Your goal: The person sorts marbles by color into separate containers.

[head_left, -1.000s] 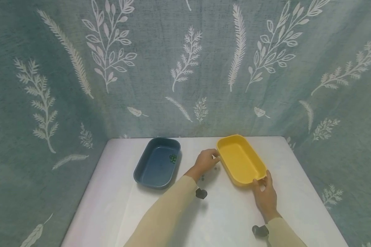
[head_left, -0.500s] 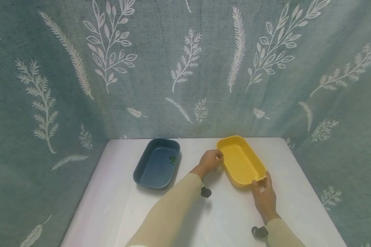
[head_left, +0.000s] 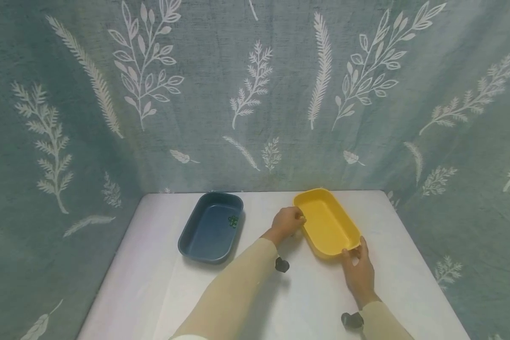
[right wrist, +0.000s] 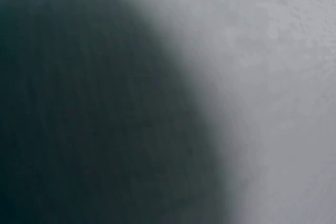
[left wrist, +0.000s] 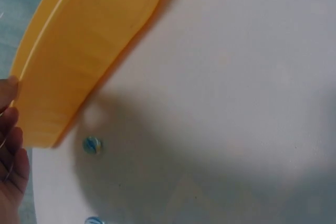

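A yellow tray [head_left: 328, 224] stands at the right of the white table. My left hand [head_left: 287, 222] grips its left rim, fingertips curled at the edge. In the left wrist view, fingers [left wrist: 10, 129] bend near the rim of the tray [left wrist: 84, 40], with the palm mostly out of frame. My right hand [head_left: 359, 271] holds the tray's near right corner between thumb and fingers. A blue-green glass marble [left wrist: 92, 145] lies on the table beside the tray, and a second marble [left wrist: 94, 220] is cut off by the frame. The right wrist view shows only dark blur and pale surface.
A dark blue tray [head_left: 208, 243] stands at the left, with several small green marbles [head_left: 233, 221] in it by its right wall. Patterned green cloth [head_left: 246, 94] hangs behind and along both sides of the white table [head_left: 153, 283].
My left hand has moved slightly right, from beside the yellow tray onto its left rim. The right hand keeps its hold on the corner. The whole head view has shifted a little.
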Action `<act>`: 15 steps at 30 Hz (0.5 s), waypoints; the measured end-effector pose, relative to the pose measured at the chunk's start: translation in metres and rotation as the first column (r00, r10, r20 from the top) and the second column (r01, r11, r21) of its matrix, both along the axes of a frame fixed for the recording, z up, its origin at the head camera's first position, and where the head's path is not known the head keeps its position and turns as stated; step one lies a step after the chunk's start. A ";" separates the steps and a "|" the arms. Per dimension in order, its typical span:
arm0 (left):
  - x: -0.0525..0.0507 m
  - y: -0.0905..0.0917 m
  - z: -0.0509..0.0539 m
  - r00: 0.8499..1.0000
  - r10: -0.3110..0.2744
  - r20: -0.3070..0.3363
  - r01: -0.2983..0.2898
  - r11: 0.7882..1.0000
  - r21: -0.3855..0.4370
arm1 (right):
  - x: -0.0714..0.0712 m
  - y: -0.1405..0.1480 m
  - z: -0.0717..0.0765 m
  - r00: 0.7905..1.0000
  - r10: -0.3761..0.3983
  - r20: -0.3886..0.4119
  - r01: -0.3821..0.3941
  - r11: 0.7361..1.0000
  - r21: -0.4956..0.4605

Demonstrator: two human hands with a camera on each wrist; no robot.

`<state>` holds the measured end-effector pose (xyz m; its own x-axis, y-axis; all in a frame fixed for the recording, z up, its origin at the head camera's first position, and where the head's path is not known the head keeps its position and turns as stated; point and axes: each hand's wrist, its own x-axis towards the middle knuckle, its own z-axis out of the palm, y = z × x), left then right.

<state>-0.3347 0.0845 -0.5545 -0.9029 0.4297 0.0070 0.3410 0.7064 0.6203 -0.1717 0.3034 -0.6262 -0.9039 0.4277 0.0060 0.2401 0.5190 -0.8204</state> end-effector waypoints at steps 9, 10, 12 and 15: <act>-0.003 -0.001 -0.006 1.000 0.013 0.013 -0.013 1.000 0.001 | -0.002 -0.001 -0.001 1.000 0.005 0.005 -0.005 1.000 0.004; -0.002 -0.001 -0.006 1.000 0.011 0.010 -0.011 1.000 0.008 | -0.002 -0.001 0.000 1.000 0.006 0.006 -0.006 1.000 0.003; -0.001 -0.002 -0.008 1.000 0.001 -0.004 -0.001 1.000 0.022 | -0.001 -0.001 0.001 1.000 0.009 0.020 -0.009 1.000 0.002; 0.002 -0.005 -0.008 0.999 -0.021 -0.026 0.023 0.998 0.057 | 0.000 0.000 0.000 1.000 0.007 0.024 -0.007 1.000 0.005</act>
